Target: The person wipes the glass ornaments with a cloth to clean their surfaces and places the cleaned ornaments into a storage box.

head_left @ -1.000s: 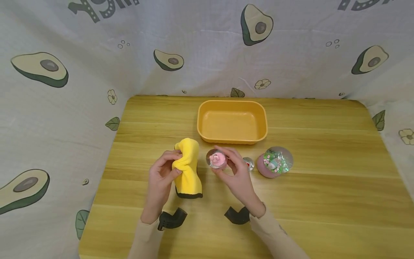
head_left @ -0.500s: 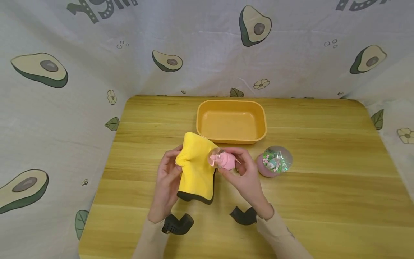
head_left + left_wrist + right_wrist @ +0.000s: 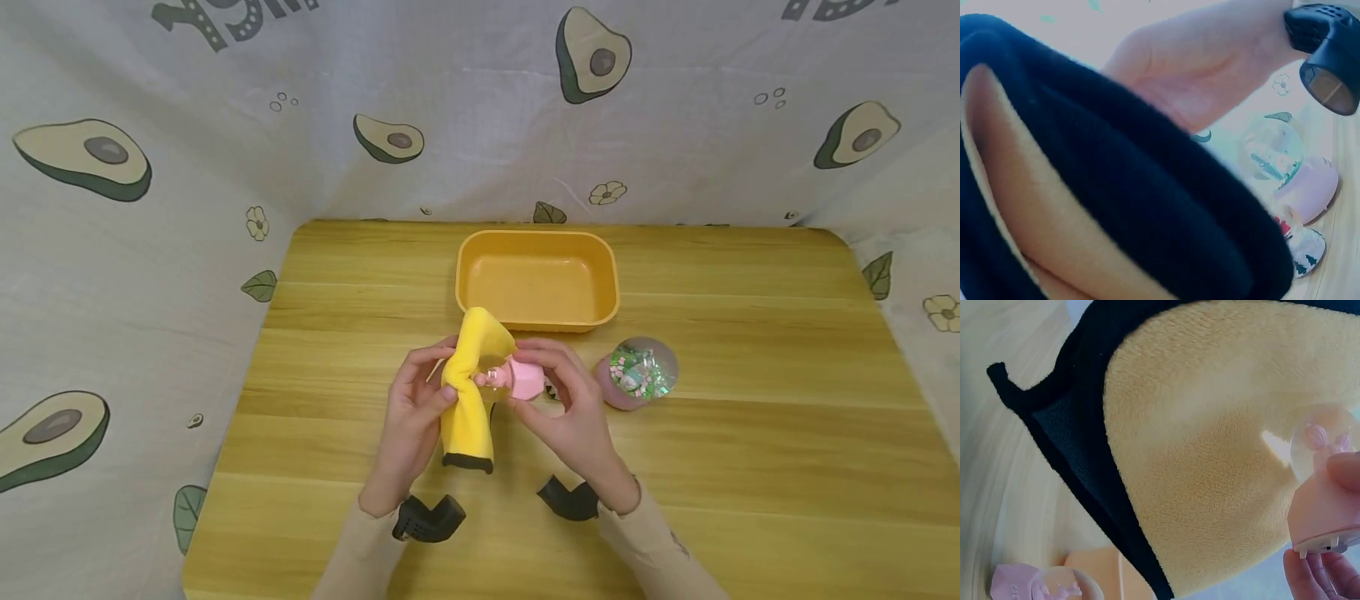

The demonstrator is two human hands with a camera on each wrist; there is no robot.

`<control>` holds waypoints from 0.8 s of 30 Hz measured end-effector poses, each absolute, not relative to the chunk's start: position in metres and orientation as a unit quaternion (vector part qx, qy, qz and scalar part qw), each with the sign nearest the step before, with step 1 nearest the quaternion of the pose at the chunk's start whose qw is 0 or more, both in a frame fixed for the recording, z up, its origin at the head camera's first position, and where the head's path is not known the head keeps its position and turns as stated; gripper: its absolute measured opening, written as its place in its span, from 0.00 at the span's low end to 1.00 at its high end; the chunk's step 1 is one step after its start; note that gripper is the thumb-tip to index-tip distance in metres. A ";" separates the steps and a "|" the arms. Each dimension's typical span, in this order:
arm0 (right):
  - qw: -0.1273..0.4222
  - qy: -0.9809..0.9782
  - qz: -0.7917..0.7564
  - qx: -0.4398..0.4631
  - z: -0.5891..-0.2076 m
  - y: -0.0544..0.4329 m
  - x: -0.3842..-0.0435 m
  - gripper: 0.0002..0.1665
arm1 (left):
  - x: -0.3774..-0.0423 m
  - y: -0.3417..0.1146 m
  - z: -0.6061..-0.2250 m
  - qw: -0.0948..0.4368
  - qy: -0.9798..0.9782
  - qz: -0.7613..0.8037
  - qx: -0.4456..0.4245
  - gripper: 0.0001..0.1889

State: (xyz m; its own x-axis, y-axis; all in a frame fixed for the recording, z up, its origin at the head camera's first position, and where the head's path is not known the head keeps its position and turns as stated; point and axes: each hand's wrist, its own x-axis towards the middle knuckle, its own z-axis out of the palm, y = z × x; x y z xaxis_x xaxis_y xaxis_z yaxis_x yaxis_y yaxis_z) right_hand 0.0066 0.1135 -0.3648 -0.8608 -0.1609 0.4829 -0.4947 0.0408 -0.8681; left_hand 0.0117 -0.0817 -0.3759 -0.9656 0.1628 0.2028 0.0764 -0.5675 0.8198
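My left hand (image 3: 412,417) pinches a yellow cloth (image 3: 468,425) with dark trim, folded and hanging between thumb and fingers. My right hand (image 3: 581,408) grips the pink base of a small snow globe (image 3: 527,380), tipped with its clear dome toward the cloth. Pink figures show inside the dome in the right wrist view, where the cloth (image 3: 1210,444) spreads behind the globe (image 3: 1322,506). Whether dome and cloth touch, I cannot tell. Black trim (image 3: 1129,175) blocks much of the left wrist view, hiding the left fingers.
An orange tray (image 3: 537,320) stands behind the hands. Right of my right hand sits a larger snow globe (image 3: 637,372) with a pinkish base. A smaller white-based globe (image 3: 1307,251) stands beside it. Another pink globe (image 3: 1015,581) appears low in the right wrist view.
My left hand has moved right with the cloth, up to the small snow globe. The right hand has turned the globe from dome-up to lying sideways, dome leftward.
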 end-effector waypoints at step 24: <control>0.160 -0.693 0.652 0.265 -0.359 0.119 0.008 0.29 | 0.011 -0.074 -0.369 -0.029 0.678 0.687 0.259 0.35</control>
